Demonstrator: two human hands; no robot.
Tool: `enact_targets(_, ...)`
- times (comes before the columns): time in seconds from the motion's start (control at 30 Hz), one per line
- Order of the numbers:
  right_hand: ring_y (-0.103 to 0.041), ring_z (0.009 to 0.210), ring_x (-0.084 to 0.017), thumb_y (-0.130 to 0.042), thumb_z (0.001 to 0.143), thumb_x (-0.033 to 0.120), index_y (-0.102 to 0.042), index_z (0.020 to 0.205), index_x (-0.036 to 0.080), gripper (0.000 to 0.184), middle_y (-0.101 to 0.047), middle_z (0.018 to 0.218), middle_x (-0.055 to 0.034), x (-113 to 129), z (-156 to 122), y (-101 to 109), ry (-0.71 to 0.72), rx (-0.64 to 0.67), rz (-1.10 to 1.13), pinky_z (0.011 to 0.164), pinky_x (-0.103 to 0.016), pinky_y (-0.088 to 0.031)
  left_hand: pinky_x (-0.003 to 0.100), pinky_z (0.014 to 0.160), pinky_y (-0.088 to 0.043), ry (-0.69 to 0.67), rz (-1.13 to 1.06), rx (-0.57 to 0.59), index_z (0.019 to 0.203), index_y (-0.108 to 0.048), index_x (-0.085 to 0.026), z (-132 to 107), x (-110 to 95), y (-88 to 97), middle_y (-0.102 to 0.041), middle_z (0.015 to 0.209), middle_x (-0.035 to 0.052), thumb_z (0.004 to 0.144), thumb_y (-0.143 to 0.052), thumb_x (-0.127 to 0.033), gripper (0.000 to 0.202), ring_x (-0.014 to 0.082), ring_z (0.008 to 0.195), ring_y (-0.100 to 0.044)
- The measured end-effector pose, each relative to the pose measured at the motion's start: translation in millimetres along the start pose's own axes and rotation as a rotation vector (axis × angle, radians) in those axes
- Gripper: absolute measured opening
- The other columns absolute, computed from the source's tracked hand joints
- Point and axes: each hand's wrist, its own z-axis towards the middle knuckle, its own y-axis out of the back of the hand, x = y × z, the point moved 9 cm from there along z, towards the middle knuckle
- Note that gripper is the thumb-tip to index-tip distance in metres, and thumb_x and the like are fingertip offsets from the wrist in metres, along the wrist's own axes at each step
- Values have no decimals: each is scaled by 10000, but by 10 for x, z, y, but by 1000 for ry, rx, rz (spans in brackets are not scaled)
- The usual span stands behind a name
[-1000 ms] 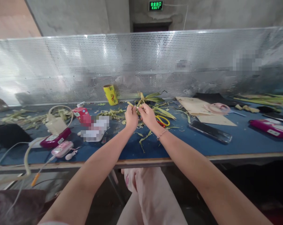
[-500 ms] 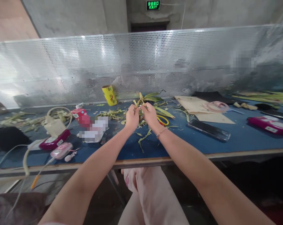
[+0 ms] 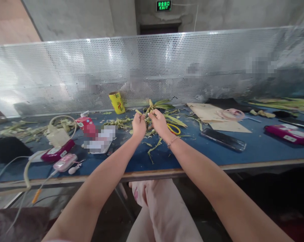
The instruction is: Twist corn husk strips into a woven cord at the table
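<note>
Over the blue table point(image 3: 131, 164) my left hand point(image 3: 139, 126) pinches a pale green plant stalk point(image 3: 137, 111), whose end sticks up past the fingertips. A short gap away, my right hand point(image 3: 159, 121) has its thumb and fingers pressed together on something small and pale that I cannot make out. Behind the hands lies a heap of green leaves point(image 3: 164, 105) and stalks. A yellow loop point(image 3: 174, 129), perhaps a scissors handle, shows beside my right wrist. Peeled green strips point(image 3: 154, 150) lie in front of the hands.
A yellow tube point(image 3: 117, 103) stands by the perforated metal screen point(image 3: 152, 60). To the right lie a phone point(image 3: 223, 139), brown cardboard point(image 3: 204, 112), a pink tape roll point(image 3: 232, 114) and a magenta box point(image 3: 288, 133). Leftward are a red carton point(image 3: 87, 126), cables and plant scraps point(image 3: 18, 127).
My hands have moved apart a little, the left one shifting left with the stalk. The stalk now leans further left. Things on the table stay put.
</note>
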Motion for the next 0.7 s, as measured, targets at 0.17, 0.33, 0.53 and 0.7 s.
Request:
enact_targets(0.17,-347,369,-85,-479,802,373,-427,696,226,189,-320,440,74,70,-41,-87,23,75,16,410,-226,-270,215,487,-292,63,-61,3,743,-417,-205,-3,91,-28,-313,510,-67,836,-426,-293,129,77,451,-353)
enact_targets(0.33,-334,366,-88,-491,783,414,-433,720,229,204,-305,450,76,14,-30,-33,2,54,44,408,-232,-277,214,491,-304,30,-53,36,745,-435,-203,-18,39,-39,-334,526,-60,825,-451,-288,118,73,463,-364)
enact_targets(0.53,-309,383,-81,-505,754,450,-439,697,221,246,-295,452,78,-245,42,86,-82,-65,69,404,-225,-250,215,520,-329,-58,0,116,714,-444,-201,-62,-54,-127,-356,541,-49,806,-479,-253,111,82,505,-392)
enact_targets(0.7,-300,384,-83,-494,749,462,-450,721,221,247,-275,442,81,-329,46,78,-116,-87,103,391,-217,-254,213,508,-324,-48,0,116,699,-433,-203,-80,-55,-143,-333,518,-54,804,-486,-263,132,81,491,-383)
